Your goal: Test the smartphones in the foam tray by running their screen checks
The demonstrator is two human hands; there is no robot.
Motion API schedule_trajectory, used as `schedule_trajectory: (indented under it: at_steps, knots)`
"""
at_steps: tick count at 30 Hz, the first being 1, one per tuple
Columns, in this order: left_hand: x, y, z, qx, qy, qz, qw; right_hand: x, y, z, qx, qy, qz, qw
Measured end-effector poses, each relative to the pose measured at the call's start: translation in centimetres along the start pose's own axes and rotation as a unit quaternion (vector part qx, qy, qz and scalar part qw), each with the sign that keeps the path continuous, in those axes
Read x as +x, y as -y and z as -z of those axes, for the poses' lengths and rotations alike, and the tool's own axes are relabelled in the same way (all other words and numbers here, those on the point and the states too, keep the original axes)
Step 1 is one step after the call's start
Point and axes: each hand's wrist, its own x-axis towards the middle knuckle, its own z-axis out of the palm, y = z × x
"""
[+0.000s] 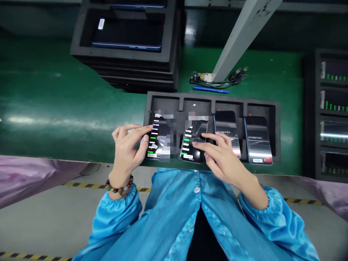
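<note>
A black foam tray (274, 108) lies on the green belt with several phones standing in its slots, screens lit. My left hand (127, 148) holds the leftmost phone (156, 136) by its left edge, with the forefinger stretched onto the screen. My right hand (221, 156) rests over the second phone (193, 139), and its fingertips touch the screen. Two more phones (228, 130) (258, 139) sit untouched in the slots to the right. Both sleeves are blue, and a bead bracelet (119, 188) circles the left wrist.
A stack of black foam trays (127, 65) with a dark phone on top stands at the back left. Cables (217, 78) and a blue pen (210, 89) lie behind the tray beside a slanting grey post (239, 36). A rack of lit devices (333, 108) lines the right edge.
</note>
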Motion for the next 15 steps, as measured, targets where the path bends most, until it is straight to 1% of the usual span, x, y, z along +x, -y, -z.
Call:
schedule_trajectory:
  at_steps: [2, 6, 11, 15]
  knots:
    - [0.0, 0.2, -0.1, -0.008, -0.001, 0.004, 1.000, -0.4, 0.4, -0.1, 0.002, 0.006, 0.005, 1.000]
    - [0.1, 0.3, -0.2, -0.030, -0.001, 0.009, 1.000, -0.3, 0.7, 0.2, 0.012, 0.008, -0.018, 1.000]
    - [0.1, 0.5, -0.5, -0.042, -0.004, 0.017, 0.999, 1.0, -0.2, 0.4, -0.008, -0.048, -0.055, 0.997]
    - [0.0, 0.7, -0.7, -0.058, -0.020, -0.004, 0.998, 1.8, -0.8, 0.1, -0.028, -0.056, -0.071, 0.996]
